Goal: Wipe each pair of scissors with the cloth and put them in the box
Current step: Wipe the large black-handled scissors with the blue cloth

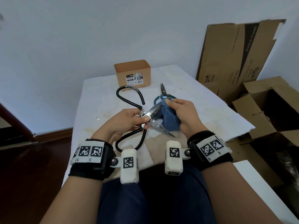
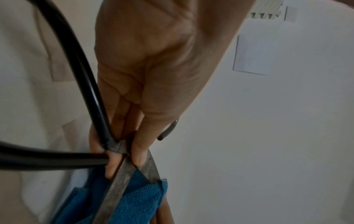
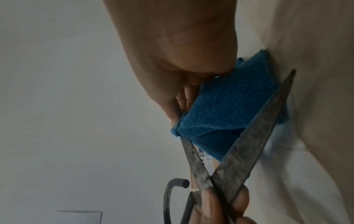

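Large black-handled scissors (image 1: 149, 118) are held spread wide above the table. My left hand (image 1: 127, 120) pinches them at the pivot, thumb and fingers round the joint (image 2: 122, 148). My right hand (image 1: 182, 113) grips a folded blue cloth (image 1: 169, 120) wrapped over the upper blade; the cloth (image 3: 229, 109) sits between the two tarnished blades (image 3: 249, 144). The lower blade's tip points down right. A smaller pair of teal-handled shears (image 1: 164, 92) lies on the table behind my right hand. The tan box (image 1: 132, 73) stands open at the table's far edge.
The table is covered with a stained white sheet (image 1: 202, 97). Flattened cardboard (image 1: 234, 57) leans on the wall at right, and open cardboard boxes (image 1: 271, 110) stand on the floor beside the table. A dark wooden floor (image 1: 32, 167) lies to the left.
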